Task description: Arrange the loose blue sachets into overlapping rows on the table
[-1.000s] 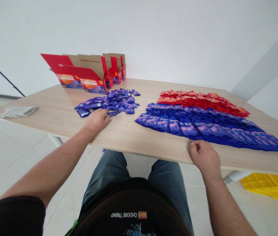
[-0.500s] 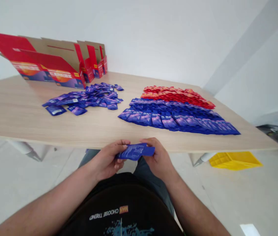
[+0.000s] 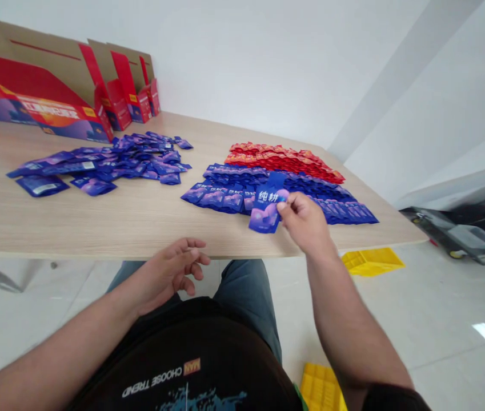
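My right hand (image 3: 304, 222) is shut on a blue-purple sachet (image 3: 265, 210) with white characters, pinching it by one edge over the front of the laid-out rows of blue sachets (image 3: 220, 197). The held sachet overlaps those rows. My left hand (image 3: 169, 268) is open and holds nothing, hanging just below the table's front edge. A loose heap of blue sachets (image 3: 131, 162) lies to the left, out of reach of neither hand's fingers touching it. Behind the blue rows lie overlapping red sachets (image 3: 285, 162).
The light wood table (image 3: 96, 225) bears red cardboard display boxes (image 3: 49, 97) at the back left. A yellow crate (image 3: 373, 261) and another yellow crate (image 3: 321, 388) sit on the tiled floor, with a wheeled cart (image 3: 456, 235) at the right.
The sachet held in both hands near my lap is now in my right hand alone, over the blue rows. My left hand has let go. The view has turned right.
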Demonstrator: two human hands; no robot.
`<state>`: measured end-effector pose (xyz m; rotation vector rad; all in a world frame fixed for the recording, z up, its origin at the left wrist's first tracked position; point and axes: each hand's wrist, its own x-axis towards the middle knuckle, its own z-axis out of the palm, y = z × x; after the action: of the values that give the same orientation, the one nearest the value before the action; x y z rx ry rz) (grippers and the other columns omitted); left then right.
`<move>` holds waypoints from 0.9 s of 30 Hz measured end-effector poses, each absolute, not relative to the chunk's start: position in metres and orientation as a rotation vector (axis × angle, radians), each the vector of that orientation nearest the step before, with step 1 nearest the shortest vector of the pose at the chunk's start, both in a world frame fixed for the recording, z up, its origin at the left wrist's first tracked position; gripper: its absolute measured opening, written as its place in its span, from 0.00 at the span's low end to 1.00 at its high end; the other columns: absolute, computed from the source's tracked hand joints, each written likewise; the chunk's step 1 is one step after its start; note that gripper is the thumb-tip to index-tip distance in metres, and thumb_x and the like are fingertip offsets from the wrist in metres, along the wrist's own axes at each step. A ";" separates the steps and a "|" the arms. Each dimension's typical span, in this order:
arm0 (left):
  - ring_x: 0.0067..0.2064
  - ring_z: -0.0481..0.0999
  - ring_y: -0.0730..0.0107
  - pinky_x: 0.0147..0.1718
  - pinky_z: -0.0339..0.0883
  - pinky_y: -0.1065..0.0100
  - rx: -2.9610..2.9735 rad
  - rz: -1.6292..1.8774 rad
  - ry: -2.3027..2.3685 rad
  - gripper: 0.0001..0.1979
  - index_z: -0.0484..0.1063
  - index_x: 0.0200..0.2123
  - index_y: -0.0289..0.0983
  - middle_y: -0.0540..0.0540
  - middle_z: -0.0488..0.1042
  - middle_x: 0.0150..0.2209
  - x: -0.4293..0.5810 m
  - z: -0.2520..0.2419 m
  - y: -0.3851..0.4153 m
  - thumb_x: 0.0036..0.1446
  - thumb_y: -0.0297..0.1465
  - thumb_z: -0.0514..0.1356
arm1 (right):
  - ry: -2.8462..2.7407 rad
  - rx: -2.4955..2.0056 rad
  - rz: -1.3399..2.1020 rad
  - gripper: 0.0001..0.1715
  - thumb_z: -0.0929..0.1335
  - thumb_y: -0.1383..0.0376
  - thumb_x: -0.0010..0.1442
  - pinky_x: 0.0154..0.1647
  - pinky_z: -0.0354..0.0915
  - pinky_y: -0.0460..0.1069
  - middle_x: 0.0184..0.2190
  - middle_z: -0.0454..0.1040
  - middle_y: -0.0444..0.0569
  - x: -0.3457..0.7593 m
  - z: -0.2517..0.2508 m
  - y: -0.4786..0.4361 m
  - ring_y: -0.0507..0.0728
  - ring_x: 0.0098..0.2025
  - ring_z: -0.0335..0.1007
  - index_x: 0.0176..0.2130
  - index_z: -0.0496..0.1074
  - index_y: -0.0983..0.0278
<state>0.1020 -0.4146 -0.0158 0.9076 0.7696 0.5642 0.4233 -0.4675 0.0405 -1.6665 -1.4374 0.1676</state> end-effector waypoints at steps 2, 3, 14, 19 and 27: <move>0.30 0.78 0.66 0.20 0.76 0.67 1.045 0.665 0.800 0.25 0.74 0.48 0.39 0.45 0.80 0.38 0.095 -0.012 -0.396 0.50 0.37 0.77 | -1.458 -1.811 0.089 0.17 0.69 0.52 0.68 0.33 0.61 0.48 0.23 0.71 0.42 0.459 0.060 -0.445 0.55 0.28 0.66 0.32 0.68 0.59; 0.30 0.77 0.67 0.21 0.77 0.67 1.105 0.727 0.824 0.24 0.74 0.47 0.38 0.46 0.79 0.37 0.092 -0.011 -0.386 0.50 0.36 0.77 | -1.459 -1.879 0.085 0.17 0.70 0.54 0.68 0.32 0.60 0.48 0.22 0.70 0.43 0.474 0.066 -0.433 0.55 0.27 0.66 0.31 0.68 0.59; 0.27 0.76 0.71 0.24 0.76 0.70 1.152 0.927 0.889 0.19 0.74 0.41 0.38 0.50 0.77 0.31 0.085 -0.017 -0.346 0.49 0.34 0.75 | -1.551 -2.337 0.082 0.18 0.72 0.65 0.66 0.36 0.64 0.50 0.16 0.66 0.43 0.524 0.049 -0.363 0.55 0.26 0.68 0.23 0.72 0.62; 0.28 0.77 0.71 0.24 0.76 0.71 1.120 0.924 0.895 0.18 0.74 0.42 0.38 0.49 0.78 0.31 0.084 -0.015 -0.346 0.49 0.33 0.75 | -1.661 -2.388 -0.059 0.18 0.71 0.67 0.65 0.50 0.69 0.52 0.21 0.74 0.52 0.528 0.044 -0.351 0.63 0.40 0.77 0.23 0.76 0.60; 0.29 0.77 0.70 0.26 0.77 0.70 1.122 0.928 0.905 0.18 0.75 0.42 0.37 0.49 0.77 0.31 0.084 -0.016 -0.347 0.49 0.33 0.74 | -1.626 -2.500 -0.163 0.11 0.70 0.71 0.63 0.54 0.70 0.54 0.32 0.83 0.60 0.528 0.039 -0.356 0.65 0.46 0.80 0.29 0.82 0.65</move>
<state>0.0843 -0.3466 -0.0163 1.1216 0.9045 0.9285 0.5282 -0.3564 0.0392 -2.5005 -1.6261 -0.1628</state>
